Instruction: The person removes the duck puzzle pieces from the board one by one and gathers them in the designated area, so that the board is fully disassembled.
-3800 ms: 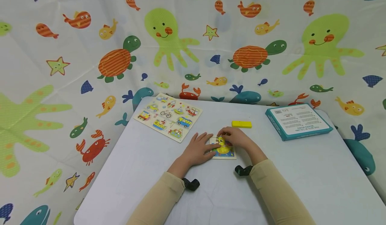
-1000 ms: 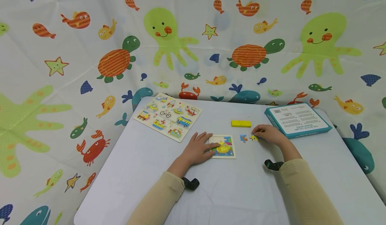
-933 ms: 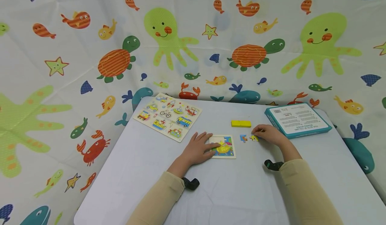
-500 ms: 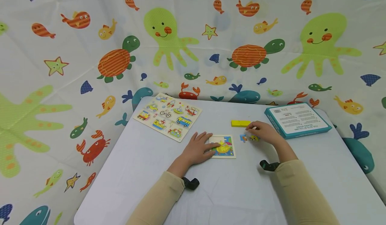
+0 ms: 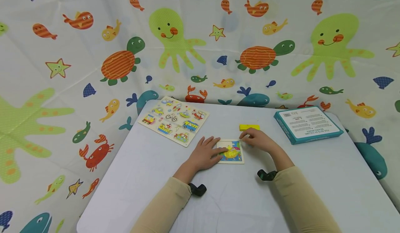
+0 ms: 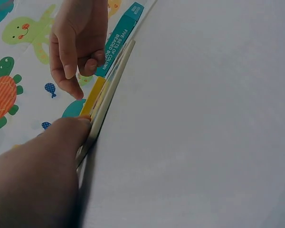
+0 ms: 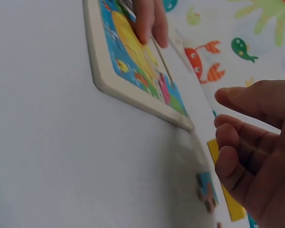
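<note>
A small wooden jigsaw tray (image 5: 231, 162) with a yellow duck picture lies flat on the white table. My left hand (image 5: 204, 154) rests on its left part, fingers spread, one fingertip over the duck. My right hand (image 5: 257, 141) hovers just right of the tray's top right corner. In the right wrist view, its thumb and index finger stand apart and the other fingers are loosely bent, with nothing between them. A loose blue and orange jigsaw piece (image 7: 207, 191) lies on the table below that hand; the head view hides it. The tray's upper left area shows bare wood.
Behind the right hand lies a yellow block (image 5: 249, 127). A wooden board of vehicle pictures (image 5: 175, 121) is at the back left. At the back right sits a teal box (image 5: 307, 125) with a white label. A sea-animal cloth (image 5: 187, 45) hangs behind the table.
From over the tray, my right hand went right to two loose jigsaw pieces on the table. It has since moved back left, beside the tray. My left hand has stayed put.
</note>
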Demonstrator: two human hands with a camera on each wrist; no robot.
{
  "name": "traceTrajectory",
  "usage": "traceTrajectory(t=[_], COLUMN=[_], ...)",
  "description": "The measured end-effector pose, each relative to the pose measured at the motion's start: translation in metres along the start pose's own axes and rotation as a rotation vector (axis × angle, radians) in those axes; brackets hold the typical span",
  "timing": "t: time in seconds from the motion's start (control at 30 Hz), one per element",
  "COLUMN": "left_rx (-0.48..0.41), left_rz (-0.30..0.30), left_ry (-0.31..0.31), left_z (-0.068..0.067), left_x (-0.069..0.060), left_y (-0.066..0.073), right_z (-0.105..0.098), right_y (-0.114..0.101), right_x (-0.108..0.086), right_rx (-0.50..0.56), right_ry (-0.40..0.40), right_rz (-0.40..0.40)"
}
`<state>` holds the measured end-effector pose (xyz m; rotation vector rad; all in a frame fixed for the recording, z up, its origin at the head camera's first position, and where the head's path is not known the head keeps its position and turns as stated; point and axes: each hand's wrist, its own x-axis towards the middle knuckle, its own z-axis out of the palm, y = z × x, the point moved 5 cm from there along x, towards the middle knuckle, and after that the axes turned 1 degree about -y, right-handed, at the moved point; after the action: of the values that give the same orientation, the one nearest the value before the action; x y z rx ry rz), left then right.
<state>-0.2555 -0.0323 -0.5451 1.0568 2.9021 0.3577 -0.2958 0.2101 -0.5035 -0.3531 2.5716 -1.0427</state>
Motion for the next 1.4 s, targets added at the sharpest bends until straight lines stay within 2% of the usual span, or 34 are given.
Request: traceTrajectory(t=[0.17, 0.5, 0.77, 1.2, 1.4], left_rx=[0.006, 0.034, 0.037, 0.077, 0.061], left_rz=[0.002, 0.016, 0.012, 0.046, 0.027], left_ry=[-0.003, -0.024, -0.035, -0.001, -0.031], left_z=[0.001, 0.002, 0.002, 0.003, 0.003], left_x=[0.000, 0.000, 0.000, 0.000, 0.000], left_y=[0.000, 0.000, 0.001, 0.010, 0.016], right_z=[0.014, 0.028, 0.032, 0.032, 0.031], right_y=[-0.006, -0.015, -0.015, -0.016, -0.017], right_x=[0.007, 0.013, 0.012, 0.014, 0.014], right_rx=[-0.029, -0.042, -0.078, -0.098, -0.090], right_ry=[-0.020, -0.041, -0.028, -0.030, -0.027], right_rz=[-0.037, -0.046, -0.036, -0.068, -0.069])
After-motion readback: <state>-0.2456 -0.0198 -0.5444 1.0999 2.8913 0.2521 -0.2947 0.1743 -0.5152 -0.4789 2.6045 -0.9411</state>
